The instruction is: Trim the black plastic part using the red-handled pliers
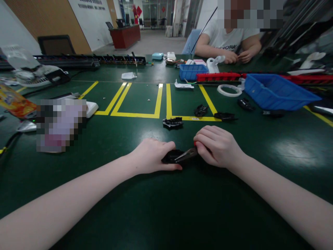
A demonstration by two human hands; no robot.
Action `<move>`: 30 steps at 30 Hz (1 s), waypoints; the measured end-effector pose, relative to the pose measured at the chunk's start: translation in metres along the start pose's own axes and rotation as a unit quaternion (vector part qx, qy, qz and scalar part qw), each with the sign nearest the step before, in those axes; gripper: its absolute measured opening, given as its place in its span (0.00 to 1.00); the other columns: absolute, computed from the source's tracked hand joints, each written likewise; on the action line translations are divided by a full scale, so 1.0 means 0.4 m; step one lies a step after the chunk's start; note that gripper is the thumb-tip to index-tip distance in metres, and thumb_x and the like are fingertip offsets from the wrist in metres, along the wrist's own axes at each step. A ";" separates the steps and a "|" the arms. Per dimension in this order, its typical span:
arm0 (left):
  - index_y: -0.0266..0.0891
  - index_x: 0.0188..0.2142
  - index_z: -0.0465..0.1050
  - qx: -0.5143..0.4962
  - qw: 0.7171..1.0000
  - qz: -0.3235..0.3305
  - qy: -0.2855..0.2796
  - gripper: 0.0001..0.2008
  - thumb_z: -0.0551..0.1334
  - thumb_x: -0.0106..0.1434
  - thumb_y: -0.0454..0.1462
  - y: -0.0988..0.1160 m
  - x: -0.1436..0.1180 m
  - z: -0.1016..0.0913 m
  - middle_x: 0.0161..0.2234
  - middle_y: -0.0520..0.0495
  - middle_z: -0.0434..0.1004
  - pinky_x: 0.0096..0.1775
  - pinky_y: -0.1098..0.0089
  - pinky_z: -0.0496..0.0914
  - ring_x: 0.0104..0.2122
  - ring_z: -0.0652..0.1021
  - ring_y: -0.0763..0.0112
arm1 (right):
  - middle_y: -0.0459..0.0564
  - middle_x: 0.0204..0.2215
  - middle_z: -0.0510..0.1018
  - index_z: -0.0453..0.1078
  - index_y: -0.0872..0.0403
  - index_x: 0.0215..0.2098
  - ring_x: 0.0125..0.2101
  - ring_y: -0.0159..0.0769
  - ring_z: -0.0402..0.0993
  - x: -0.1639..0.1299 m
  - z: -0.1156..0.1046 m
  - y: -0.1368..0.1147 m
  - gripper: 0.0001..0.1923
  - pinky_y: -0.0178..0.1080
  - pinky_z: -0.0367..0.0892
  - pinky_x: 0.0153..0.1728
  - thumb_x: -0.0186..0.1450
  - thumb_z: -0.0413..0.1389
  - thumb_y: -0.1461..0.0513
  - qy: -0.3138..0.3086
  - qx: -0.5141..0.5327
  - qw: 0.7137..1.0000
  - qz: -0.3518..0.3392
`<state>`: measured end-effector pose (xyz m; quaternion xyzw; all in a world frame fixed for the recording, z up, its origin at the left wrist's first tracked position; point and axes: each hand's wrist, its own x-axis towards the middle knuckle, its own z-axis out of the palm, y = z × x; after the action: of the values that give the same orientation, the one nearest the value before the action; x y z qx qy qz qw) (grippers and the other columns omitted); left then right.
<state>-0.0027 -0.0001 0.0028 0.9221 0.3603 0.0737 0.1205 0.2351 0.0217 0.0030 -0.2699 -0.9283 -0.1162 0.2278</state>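
Note:
My left hand (pixel 153 156) is closed on a black plastic part (pixel 170 157), thumb above it and a finger below. A pair of long-nose pliers (pixel 187 154) is gripped in my right hand (pixel 217 146), a bit of red handle showing at the fingers. The metal jaws point left, their tips at the black part; whether they grip it I cannot tell. Just beyond my hands lies another black plastic part (pixel 173 122) with a pale edge. Farther right are more such parts, one inside the yellow tape (pixel 201 110) and one across its corner (pixel 225 116).
Yellow tape outlines (pixel 135 115) mark the green table (pixel 166 208). At the right stand a large blue bin (pixel 278 92) and a tape roll (pixel 229 90); a smaller blue bin (pixel 193 72) is behind. A phone (pixel 63 125) lies left. Across the table sits a person (pixel 229 41).

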 end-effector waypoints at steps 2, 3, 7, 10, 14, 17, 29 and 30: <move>0.40 0.36 0.65 -0.001 1.000 0.000 0.001 0.21 0.57 0.62 0.55 -0.001 0.000 0.000 0.25 0.54 0.72 0.24 0.73 0.57 0.22 0.71 0.73 | 0.52 0.27 0.74 0.69 0.58 0.28 0.30 0.37 0.69 -0.001 -0.001 0.001 0.11 0.39 0.63 0.30 0.64 0.48 0.64 0.007 0.004 1.000 0.005; 0.40 0.36 0.65 -0.001 1.000 0.000 0.001 0.21 0.57 0.62 0.55 -0.001 0.000 0.000 0.25 0.54 0.71 0.24 0.73 0.57 0.22 0.71 0.73 | 0.52 0.27 0.75 0.69 0.58 0.28 0.30 0.37 0.69 -0.002 -0.002 0.002 0.11 0.40 0.63 0.30 0.64 0.48 0.64 0.008 0.005 1.000 0.007; 0.40 0.36 0.66 -0.001 1.000 0.002 0.001 0.21 0.57 0.61 0.56 -0.001 0.000 0.001 0.25 0.54 0.71 0.24 0.74 0.57 0.22 0.71 0.74 | 0.52 0.27 0.75 0.69 0.57 0.28 0.30 0.37 0.69 -0.001 -0.004 0.003 0.10 0.39 0.63 0.30 0.64 0.48 0.64 0.005 -0.003 1.000 0.006; 0.40 0.36 0.66 0.004 1.000 0.003 0.004 0.21 0.57 0.61 0.56 -0.001 0.001 0.003 0.25 0.54 0.71 0.24 0.74 0.57 0.22 0.71 0.73 | 0.52 0.27 0.75 0.69 0.58 0.28 0.30 0.37 0.69 0.001 -0.003 0.001 0.10 0.39 0.63 0.31 0.64 0.49 0.64 0.004 -0.007 1.000 0.002; 0.40 0.36 0.65 0.013 1.000 0.004 0.006 0.22 0.56 0.61 0.56 -0.003 0.001 0.005 0.24 0.54 0.71 0.24 0.73 0.56 0.22 0.71 0.73 | 0.52 0.25 0.74 0.69 0.57 0.27 0.29 0.36 0.68 0.004 -0.001 -0.003 0.11 0.39 0.62 0.29 0.64 0.48 0.64 -0.003 -0.012 1.000 -0.002; 0.40 0.36 0.65 0.020 1.000 0.006 0.006 0.22 0.56 0.61 0.57 -0.005 0.001 0.005 0.24 0.54 0.72 0.23 0.73 0.55 0.22 0.71 0.72 | 0.51 0.25 0.73 0.68 0.57 0.27 0.28 0.36 0.67 0.003 0.001 -0.003 0.10 0.39 0.62 0.29 0.63 0.48 0.64 -0.005 -0.017 1.000 -0.004; 0.40 0.37 0.65 0.006 1.000 0.000 -0.002 0.22 0.56 0.61 0.56 -0.001 0.000 0.000 0.26 0.53 0.73 0.24 0.73 0.57 0.23 0.71 0.72 | 0.51 0.24 0.72 0.68 0.57 0.26 0.28 0.36 0.67 0.006 0.001 -0.006 0.10 0.39 0.62 0.29 0.63 0.48 0.64 -0.004 -0.022 1.000 -0.006; 0.40 0.37 0.65 0.004 1.000 0.000 -0.003 0.22 0.56 0.62 0.56 0.000 0.000 0.000 0.26 0.53 0.73 0.24 0.73 0.57 0.23 0.71 0.72 | 0.51 0.24 0.72 0.68 0.57 0.26 0.28 0.36 0.67 0.007 0.001 -0.007 0.10 0.39 0.62 0.29 0.63 0.48 0.65 -0.003 -0.022 1.000 -0.006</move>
<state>-0.0027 0.0000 0.0027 0.9226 0.3606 0.0697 0.1177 0.2315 0.0208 0.0038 -0.2695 -0.9280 -0.1370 0.2179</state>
